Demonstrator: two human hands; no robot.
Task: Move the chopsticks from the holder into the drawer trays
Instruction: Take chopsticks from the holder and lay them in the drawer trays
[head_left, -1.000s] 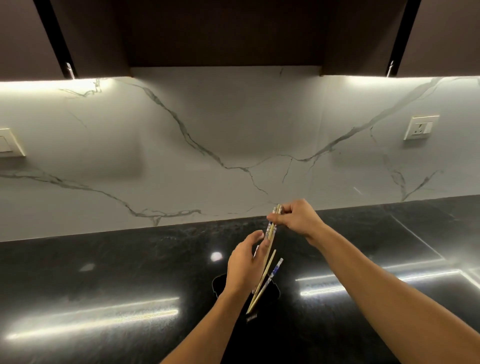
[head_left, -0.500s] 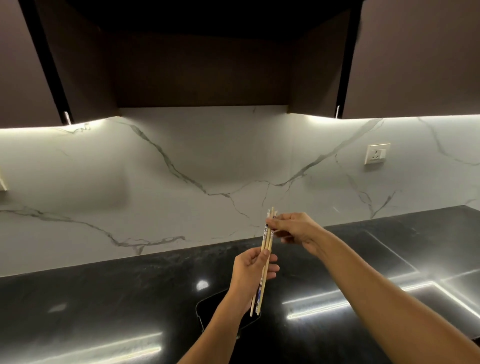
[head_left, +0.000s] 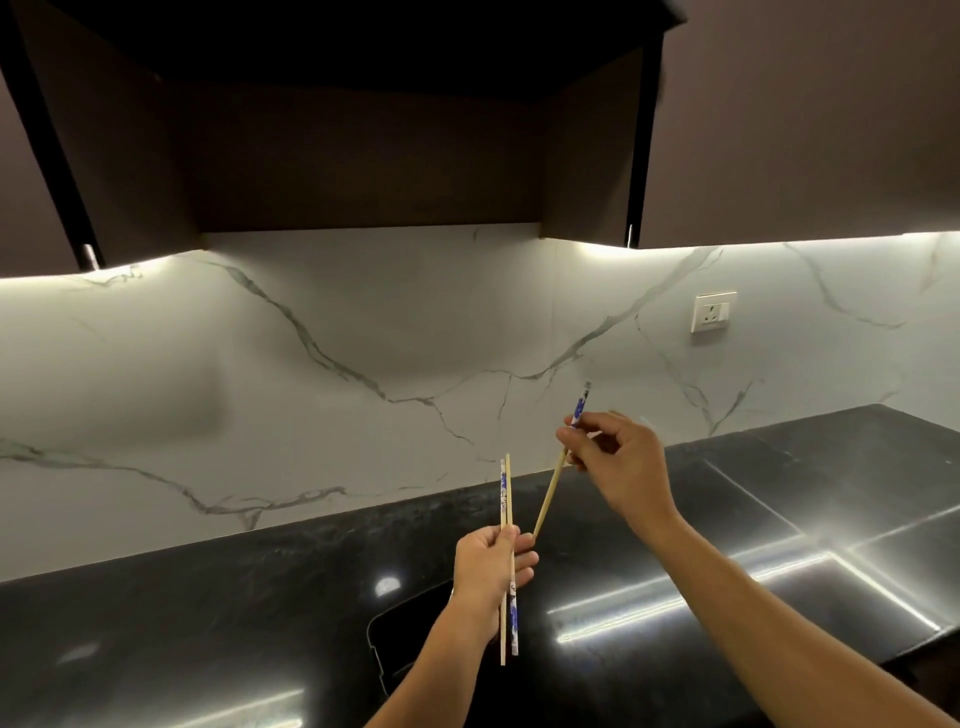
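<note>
The left hand (head_left: 488, 569) comes up from the lower edge on a bare forearm, its fingers and thumb curled round a pair of slim pale wooden chopsticks with blue-and-white patterned ends (head_left: 505, 496). The pair stands close to upright, the two sticks side by side and touching. They stick out above the fist and hang below it, in the air above the counter.

A little farther and to the right, the right hand (head_left: 621, 462) reaches in on a longer bare forearm. Its thumb and fingertips pinch a single wooden chopstick of the same kind (head_left: 549, 491) near its blue patterned upper end. This stick tilts, top to the right and lower tip down to the left. The tip ends just beside the left hand's fingers; whether it touches them cannot be told.

Under both hands lies a glossy black stone countertop (head_left: 218, 613) with bright streaks of reflected light. A dark shape with rounded corners (head_left: 400, 644) lies on it beneath the left hand; what it is cannot be made out.

Behind the counter rises a white marble backsplash with grey veins (head_left: 322, 374), bearing a white wall socket (head_left: 714, 312) on its right part. Above hang dark brown wall cabinets (head_left: 363, 156), with strips of light along their lower edges.
</note>
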